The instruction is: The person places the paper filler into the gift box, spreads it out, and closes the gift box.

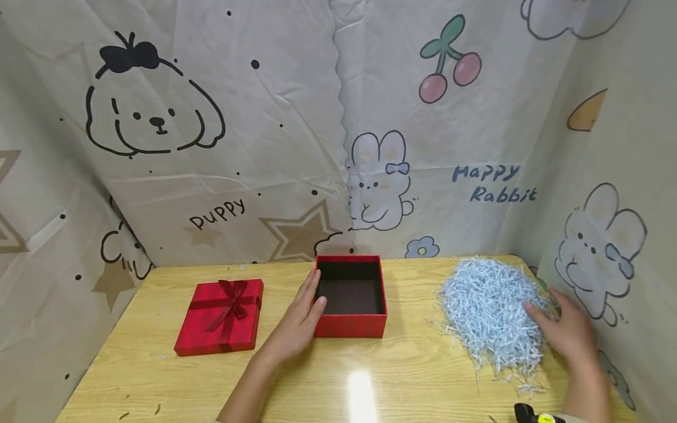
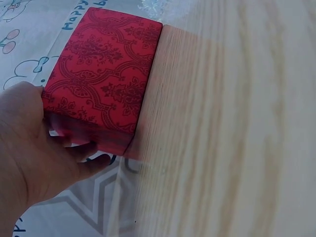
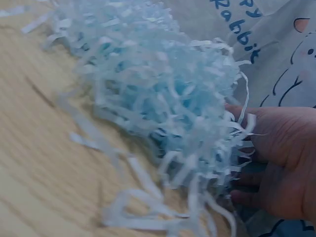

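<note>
A red square box (image 1: 350, 326) with a dark inside stands open-topped on the table; a darker scroll pattern covers its outer wall (image 2: 103, 69). My left hand (image 1: 297, 322) rests against its left side, the fingers stretched along the wall and the thumb at the rim. To the right lies a loose heap of pale blue shredded paper (image 1: 492, 308). At the heap's right edge is my right hand (image 1: 571, 326), thumb over the strands. In the right wrist view its fingers (image 3: 247, 197) touch the shreds (image 3: 163, 94), which partly cover the fingertips.
A red lid (image 1: 211, 320) with a dark red ribbon bow lies left of the box on the wooden table (image 1: 412, 364). Loose strands trail at the heap's near edge. Cloth printed with cartoons (image 1: 296, 117) hangs behind and at both sides.
</note>
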Motion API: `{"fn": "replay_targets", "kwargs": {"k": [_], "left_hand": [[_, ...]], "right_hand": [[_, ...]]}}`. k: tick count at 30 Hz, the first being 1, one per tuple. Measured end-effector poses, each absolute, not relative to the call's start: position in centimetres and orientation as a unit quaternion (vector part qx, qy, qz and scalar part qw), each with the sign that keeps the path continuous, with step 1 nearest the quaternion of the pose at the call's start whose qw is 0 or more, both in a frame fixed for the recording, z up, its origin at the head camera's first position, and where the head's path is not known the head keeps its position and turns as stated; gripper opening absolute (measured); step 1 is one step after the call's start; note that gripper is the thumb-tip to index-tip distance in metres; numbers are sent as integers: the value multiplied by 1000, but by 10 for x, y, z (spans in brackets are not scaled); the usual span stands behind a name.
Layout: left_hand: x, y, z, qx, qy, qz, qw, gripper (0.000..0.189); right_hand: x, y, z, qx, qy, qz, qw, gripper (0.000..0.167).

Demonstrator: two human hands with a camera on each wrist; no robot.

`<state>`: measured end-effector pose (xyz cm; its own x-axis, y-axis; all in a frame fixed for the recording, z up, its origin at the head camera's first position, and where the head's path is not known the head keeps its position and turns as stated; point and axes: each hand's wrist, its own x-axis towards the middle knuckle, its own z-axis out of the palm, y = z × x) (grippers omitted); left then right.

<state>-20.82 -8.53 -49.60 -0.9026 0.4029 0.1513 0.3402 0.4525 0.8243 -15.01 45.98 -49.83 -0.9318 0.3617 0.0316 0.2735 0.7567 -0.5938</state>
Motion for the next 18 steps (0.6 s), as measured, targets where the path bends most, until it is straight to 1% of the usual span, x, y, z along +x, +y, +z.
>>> {"fn": "replay_targets", "kwargs": {"k": [3,7,10,12,13,18], "left_hand": [[-209,-85,-496,221,853,473,31,70],[-209,-85,-496,220,854,470,31,70],[-209,-85,-496,216,855,470,34,69],[-209,-84,-496,215,854,473,34,68],[-209,-84,-496,214,854,474,34,67],[-209,-84,-496,214,850,479,38,67]], "right_hand": [[-153,455,-509,-174,-931,306,96,80],[-156,446,-517,-172,-931,293,133,57],[-158,440,-517,-187,-926,290,149,43],[-158,437,-516,-206,-920,294,158,40],[-159,436,-514,-217,-914,303,159,42],[-157,433,-504,-250,-882,344,203,47]]}}
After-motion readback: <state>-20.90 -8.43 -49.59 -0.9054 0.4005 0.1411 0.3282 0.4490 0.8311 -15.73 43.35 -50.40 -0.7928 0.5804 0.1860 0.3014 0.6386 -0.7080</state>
